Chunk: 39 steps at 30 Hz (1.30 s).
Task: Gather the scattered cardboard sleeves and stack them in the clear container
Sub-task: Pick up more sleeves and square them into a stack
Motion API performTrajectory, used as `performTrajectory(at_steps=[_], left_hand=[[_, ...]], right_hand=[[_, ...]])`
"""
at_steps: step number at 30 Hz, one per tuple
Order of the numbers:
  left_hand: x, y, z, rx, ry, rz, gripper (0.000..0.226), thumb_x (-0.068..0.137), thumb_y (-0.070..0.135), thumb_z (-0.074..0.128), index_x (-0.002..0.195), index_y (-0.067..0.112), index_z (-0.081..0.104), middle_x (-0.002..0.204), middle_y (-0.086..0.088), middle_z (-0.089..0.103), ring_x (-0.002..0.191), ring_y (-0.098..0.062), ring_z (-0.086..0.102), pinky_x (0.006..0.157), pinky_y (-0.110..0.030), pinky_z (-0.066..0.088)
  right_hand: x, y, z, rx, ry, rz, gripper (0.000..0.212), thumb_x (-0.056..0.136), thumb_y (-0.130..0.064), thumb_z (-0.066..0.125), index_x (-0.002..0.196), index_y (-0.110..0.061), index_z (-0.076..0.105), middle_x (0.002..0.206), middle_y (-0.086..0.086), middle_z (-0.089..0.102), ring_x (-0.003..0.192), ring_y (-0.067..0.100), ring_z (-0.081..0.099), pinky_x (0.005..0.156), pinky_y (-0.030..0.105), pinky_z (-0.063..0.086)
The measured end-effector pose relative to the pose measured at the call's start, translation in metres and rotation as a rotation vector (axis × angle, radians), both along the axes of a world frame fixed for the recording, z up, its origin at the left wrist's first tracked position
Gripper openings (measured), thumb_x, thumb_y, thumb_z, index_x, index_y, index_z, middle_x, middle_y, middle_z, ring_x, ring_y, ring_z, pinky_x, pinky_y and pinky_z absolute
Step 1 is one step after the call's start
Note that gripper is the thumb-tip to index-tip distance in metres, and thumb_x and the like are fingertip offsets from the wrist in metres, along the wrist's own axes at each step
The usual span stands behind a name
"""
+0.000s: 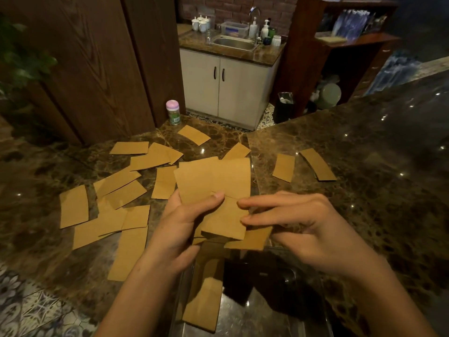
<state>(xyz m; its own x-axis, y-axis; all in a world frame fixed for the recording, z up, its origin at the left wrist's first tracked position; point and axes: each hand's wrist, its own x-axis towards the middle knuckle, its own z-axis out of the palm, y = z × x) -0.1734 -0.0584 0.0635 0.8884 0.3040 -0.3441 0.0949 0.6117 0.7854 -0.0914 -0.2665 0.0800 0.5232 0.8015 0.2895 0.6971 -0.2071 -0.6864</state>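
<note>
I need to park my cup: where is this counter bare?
Bare counter lies right of the two lone sleeves, and left of the leftmost sleeve. Crowded: overlapping sleeves beside the left hand, which with the right hand holds a sleeve bundle.

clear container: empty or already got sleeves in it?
Not empty: at least one cardboard sleeve sits inside clear container, by its left wall.
</note>
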Motion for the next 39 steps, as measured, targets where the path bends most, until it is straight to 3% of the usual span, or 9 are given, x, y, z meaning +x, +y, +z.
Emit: performTrajectory(at_steps=[4,7,9,13,20,27,31,34,39], left_hand=[[0.001,-0.001,-0.002,-0.014,-0.011,0.077,0.049,0.076,0.007,0.075,0.121,0.017,0.059,0.107,-0.011,0.074,0.089,-0.025,0.075,0.060,-0.032,0.060],[-0.001,-0.005,-0.002,0.030,-0.022,0.037,0.046,0.078,0.007,0.076,0.119,0.019,0.059,0.105,-0.010,0.075,0.087,-0.022,0.077,0.065,-0.033,0.061],[0.000,-0.009,-0.002,0.060,-0.038,-0.005,0.045,0.076,0.007,0.077,0.116,0.017,0.058,0.104,-0.013,0.075,0.089,-0.025,0.076,0.068,-0.036,0.062],[0.002,-0.015,-0.003,0.003,-0.079,-0.034,0.037,0.082,0.020,0.071,0.118,0.015,0.062,0.100,-0.010,0.078,0.090,-0.024,0.076,0.069,-0.035,0.062],[0.003,-0.004,-0.007,0.101,-0.101,0.048,0.036,0.080,0.015,0.073,0.113,0.021,0.062,0.097,-0.002,0.078,0.093,-0.023,0.075,0.073,-0.036,0.063],[0.006,-0.011,-0.013,0.244,-0.133,0.082,0.034,0.078,0.012,0.078,0.106,0.025,0.065,0.096,0.000,0.078,0.093,-0.024,0.075,0.074,-0.038,0.062],[0.008,-0.008,-0.022,0.568,-0.063,0.169,0.029,0.077,0.022,0.083,0.101,0.030,0.070,0.097,0.007,0.075,0.093,-0.018,0.074,0.079,-0.051,0.062],[0.010,-0.015,-0.022,0.696,-0.085,0.162,0.015,0.088,0.033,0.071,0.102,0.030,0.070,0.097,0.011,0.074,0.092,-0.010,0.072,0.080,-0.045,0.062],[0.007,-0.028,-0.014,0.381,-0.082,-0.021,0.028,0.092,0.043,0.052,0.106,0.027,0.070,0.094,0.001,0.078,0.088,-0.017,0.075,0.068,-0.030,0.060]], right_hand=[[-0.006,-0.003,0.000,0.145,0.404,-0.056,0.023,0.090,-0.005,0.074,0.112,-0.014,0.078,0.115,-0.006,0.078,0.109,0.011,0.073,0.085,0.024,0.060],[-0.008,0.010,-0.009,0.404,0.786,-0.246,0.042,0.085,-0.013,0.080,0.125,-0.016,0.068,0.117,0.006,0.077,0.110,0.023,0.074,0.087,0.036,0.062],[-0.010,0.024,-0.015,0.435,0.871,-0.358,0.049,0.081,-0.019,0.081,0.128,-0.022,0.067,0.120,0.002,0.077,0.113,0.022,0.074,0.093,0.045,0.061],[-0.018,0.042,-0.020,0.471,0.939,-0.440,0.032,0.092,-0.018,0.072,0.122,-0.026,0.072,0.116,-0.003,0.079,0.110,0.018,0.074,0.093,0.045,0.061],[-0.015,0.033,-0.018,0.515,0.980,-0.395,0.034,0.088,-0.017,0.070,0.121,-0.023,0.070,0.114,-0.001,0.079,0.106,0.017,0.076,0.082,0.032,0.063],[-0.016,0.038,-0.022,0.509,1.036,-0.373,0.033,0.091,-0.011,0.069,0.124,-0.016,0.070,0.113,0.006,0.080,0.104,0.024,0.077,0.078,0.034,0.065],[-0.019,0.038,-0.023,0.422,0.632,-0.600,0.029,0.096,-0.015,0.070,0.124,-0.022,0.071,0.109,-0.004,0.080,0.101,0.014,0.077,0.080,0.036,0.066],[-0.026,0.040,-0.024,0.357,0.400,-0.648,0.031,0.096,-0.026,0.070,0.127,-0.023,0.070,0.109,-0.008,0.079,0.100,0.010,0.076,0.078,0.040,0.067],[-0.031,0.052,-0.018,0.398,0.645,-0.474,0.026,0.101,-0.019,0.063,0.127,-0.024,0.067,0.109,-0.001,0.079,0.099,0.015,0.077,0.082,0.042,0.066]])
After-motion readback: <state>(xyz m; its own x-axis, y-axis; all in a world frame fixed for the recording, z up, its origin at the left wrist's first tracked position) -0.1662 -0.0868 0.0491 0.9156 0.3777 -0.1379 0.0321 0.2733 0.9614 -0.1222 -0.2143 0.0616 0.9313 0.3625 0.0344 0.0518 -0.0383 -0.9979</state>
